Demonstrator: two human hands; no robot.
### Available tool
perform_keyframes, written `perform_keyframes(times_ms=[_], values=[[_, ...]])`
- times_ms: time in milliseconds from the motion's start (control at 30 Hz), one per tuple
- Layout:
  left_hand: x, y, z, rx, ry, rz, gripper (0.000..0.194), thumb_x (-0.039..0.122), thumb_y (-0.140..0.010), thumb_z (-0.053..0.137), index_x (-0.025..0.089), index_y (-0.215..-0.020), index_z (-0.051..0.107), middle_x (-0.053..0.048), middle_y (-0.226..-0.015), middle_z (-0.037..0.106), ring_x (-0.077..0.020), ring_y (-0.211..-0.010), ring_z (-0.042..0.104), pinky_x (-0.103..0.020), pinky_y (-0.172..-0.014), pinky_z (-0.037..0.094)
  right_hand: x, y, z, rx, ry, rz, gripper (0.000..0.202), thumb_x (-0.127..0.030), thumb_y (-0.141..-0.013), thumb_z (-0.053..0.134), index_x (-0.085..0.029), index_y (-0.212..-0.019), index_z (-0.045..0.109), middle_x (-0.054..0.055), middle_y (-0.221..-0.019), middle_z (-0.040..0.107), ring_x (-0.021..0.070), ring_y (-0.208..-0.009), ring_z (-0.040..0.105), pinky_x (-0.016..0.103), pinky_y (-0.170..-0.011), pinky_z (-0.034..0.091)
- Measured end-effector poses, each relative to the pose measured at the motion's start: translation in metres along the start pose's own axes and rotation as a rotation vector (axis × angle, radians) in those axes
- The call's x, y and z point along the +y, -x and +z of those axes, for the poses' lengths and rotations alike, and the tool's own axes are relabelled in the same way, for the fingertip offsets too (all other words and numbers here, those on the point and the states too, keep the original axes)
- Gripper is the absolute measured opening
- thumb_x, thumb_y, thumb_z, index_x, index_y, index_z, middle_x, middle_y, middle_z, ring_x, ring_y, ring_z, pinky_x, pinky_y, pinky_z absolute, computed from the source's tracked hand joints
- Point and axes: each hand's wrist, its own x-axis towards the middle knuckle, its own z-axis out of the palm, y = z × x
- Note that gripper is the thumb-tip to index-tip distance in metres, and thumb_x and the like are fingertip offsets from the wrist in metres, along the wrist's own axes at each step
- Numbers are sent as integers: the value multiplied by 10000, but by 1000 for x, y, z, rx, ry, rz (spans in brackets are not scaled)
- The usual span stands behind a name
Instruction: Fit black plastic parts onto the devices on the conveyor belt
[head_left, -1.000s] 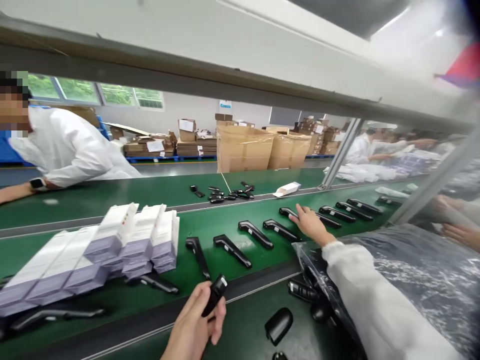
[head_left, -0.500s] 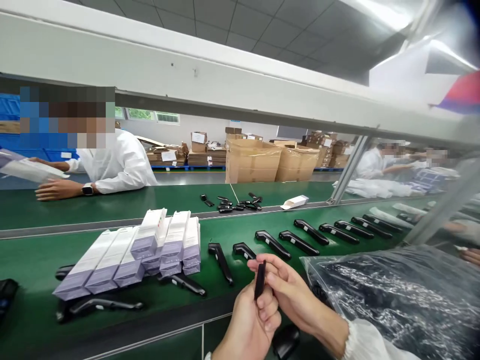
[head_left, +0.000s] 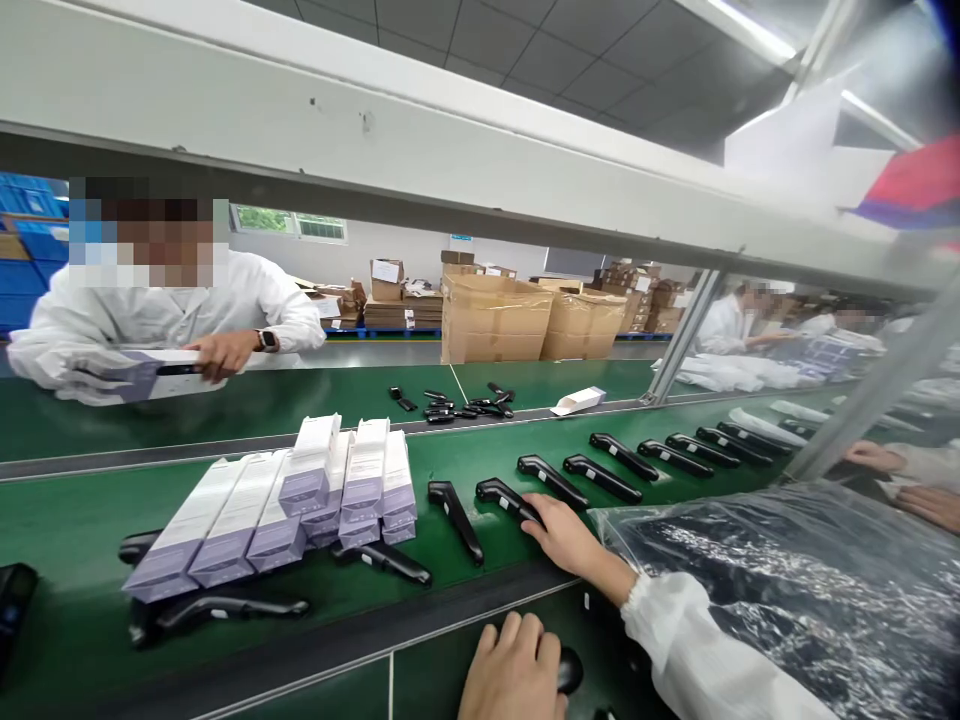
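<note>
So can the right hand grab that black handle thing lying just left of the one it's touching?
Probably yes. The right hand already rests on a black device on the green belt, and the next black device lies close beside it, with nothing between them.

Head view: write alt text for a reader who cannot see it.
The right hand rests on a black handheld device on a green conveyor belt, while the left hand covers a small black part at the near edge. White and purple boxes lie stacked to the left.
</note>
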Motion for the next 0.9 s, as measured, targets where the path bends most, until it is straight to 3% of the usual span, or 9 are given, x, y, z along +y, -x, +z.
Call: perform_keyframes(times_ms=[133,267,433,500,567,667,767,833,900], values=[[-27,24,-25,196,26,11,371,137,-861,521,210,-1211,623,-124,-1156,640,-320,-1060,550,-448,-891,415,-10,-9,13,66,125,30,395,-183,-909,507,-57,-1279,566,186,-1210,625,284,-1169,570,356,-1023,413],[-63,49,-43,370,122,-8,346,233,-915,508,269,-1238,627,-74,-1176,663,-286,-1081,567,-392,-924,416,-14,-10,13,8,136,13,380,-213,-946,477,-71,-1287,567,176,-1189,638,263,-1156,584,332,-1004,421],[-86,62,-47,401,151,-36,328,259,-914,519,263,-1223,630,-78,-1141,667,-282,-1084,570,-362,-886,443,-33,-11,16,42,231,97,386,-229,-966,451,-92,-1312,554,179,-1182,629,278,-1171,560,356,-1000,422],[-86,63,-48,395,115,-5,332,224,-920,500,244,-1234,607,-87,-1128,654,-275,-1059,582,-359,-872,452,-50,-8,10,77,242,113,428,-274,-970,460,-113,-1362,518,196,-1275,579,312,-1236,507,412,-1023,403],[-87,64,-50,408,77,49,351,193,-928,479,246,-1261,576,-89,-1144,639,-266,-1042,596,-356,-869,456,-72,2,-2,87,112,60,488,-351,-977,463,-157,-1424,459,180,-1391,503,310,-1279,469,436,-1044,392],[-91,67,-56,409,51,134,379,173,-933,475,266,-1293,547,-86,-1187,629,-258,-1055,601,-346,-878,454,-107,24,-18,-170,-326,-107,541,-461,-943,522,-227,-1427,465,100,-1348,567,236,-1178,562,349,-983,461],[-95,71,-62,370,48,225,357,143,-926,472,267,-1243,581,-75,-1144,654,-251,-1035,610,-346,-883,457,-131,41,-21,-437,-526,-164,463,-453,-861,640,-242,-1273,621,37,-1041,706,189,-928,651,272,-802,511],[-95,74,-65,389,44,250,375,121,-925,453,264,-1247,582,-78,-1155,662,-259,-1054,614,-365,-905,461,-134,42,-16,-470,-522,-134,412,-407,-827,674,-232,-1201,664,9,-865,710,162,-775,639,243,-683,491],[-93,79,-63,439,14,236,436,104,-909,470,255,-1312,541,-104,-1288,615,-291,-1170,571,-406,-971,441,-129,35,-6,-424,-516,-66,394,-370,-810,675,-208,-1169,670,-3,-773,693,146,-685,608,230,-609,466]])
